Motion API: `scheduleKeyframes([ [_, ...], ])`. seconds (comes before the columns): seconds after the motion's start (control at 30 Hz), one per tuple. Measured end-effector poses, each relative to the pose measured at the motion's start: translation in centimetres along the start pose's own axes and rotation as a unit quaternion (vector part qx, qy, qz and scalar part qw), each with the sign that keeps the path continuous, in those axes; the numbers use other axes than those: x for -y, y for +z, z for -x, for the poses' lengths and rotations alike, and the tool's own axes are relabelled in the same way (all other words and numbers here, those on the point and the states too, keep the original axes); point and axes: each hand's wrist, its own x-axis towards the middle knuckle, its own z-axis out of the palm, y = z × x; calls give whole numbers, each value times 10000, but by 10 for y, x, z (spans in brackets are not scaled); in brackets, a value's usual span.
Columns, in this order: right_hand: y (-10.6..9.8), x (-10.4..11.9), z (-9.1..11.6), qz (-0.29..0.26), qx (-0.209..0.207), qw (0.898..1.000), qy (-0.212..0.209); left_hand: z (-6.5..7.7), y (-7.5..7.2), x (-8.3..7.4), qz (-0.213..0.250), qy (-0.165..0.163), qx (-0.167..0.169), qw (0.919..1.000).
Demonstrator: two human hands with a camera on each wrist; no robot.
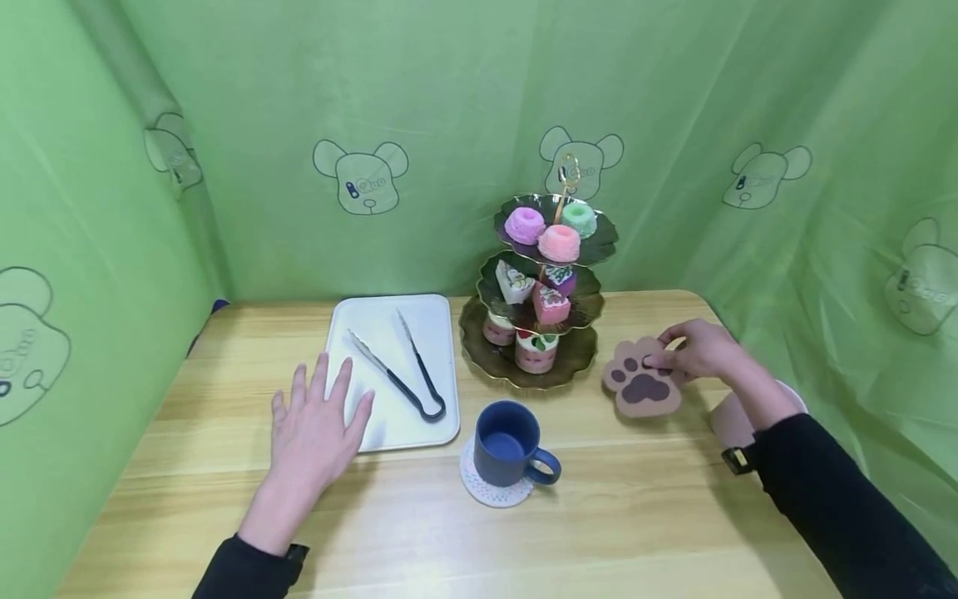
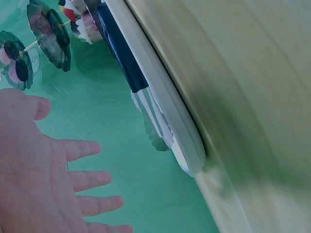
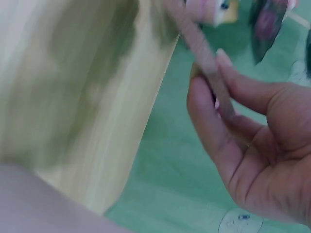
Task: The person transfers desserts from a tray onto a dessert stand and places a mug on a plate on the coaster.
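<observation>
My right hand [image 1: 696,349] pinches a brown paw-shaped coaster [image 1: 645,398] by its right edge, thumb on top. In the right wrist view the coaster [image 3: 201,46] appears edge-on, gripped between thumb and fingers, raised off the wooden table. Fingers spread, my left hand [image 1: 318,433] hovers by the left edge of a white tray [image 1: 352,312] and holds nothing. On that tray lie black-handled tongs [image 1: 407,387], their arms apart. A dark blue mug [image 1: 503,445] stands on a round patterned coaster [image 1: 490,497] between my hands, its handle to the right.
Behind the mug rises a three-tier stand [image 1: 490,353] bearing toy-like cakes and dessert cups. A pale pink container [image 1: 729,420] is partly hidden behind my right forearm. Green curtain [image 1: 449,100] surrounds the back and sides of the wooden table [image 1: 614,532].
</observation>
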Motion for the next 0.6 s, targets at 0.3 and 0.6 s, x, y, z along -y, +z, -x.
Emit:
scheduleKeyframes([
  [0.3, 63, 10, 35, -949, 717, 9919, -453, 2, -2, 3, 21, -66, 31, 10000],
  [0.6, 96, 15, 49, -88, 6, 9963, -855, 5, -2, 4, 32, -62, -41, 10000],
])
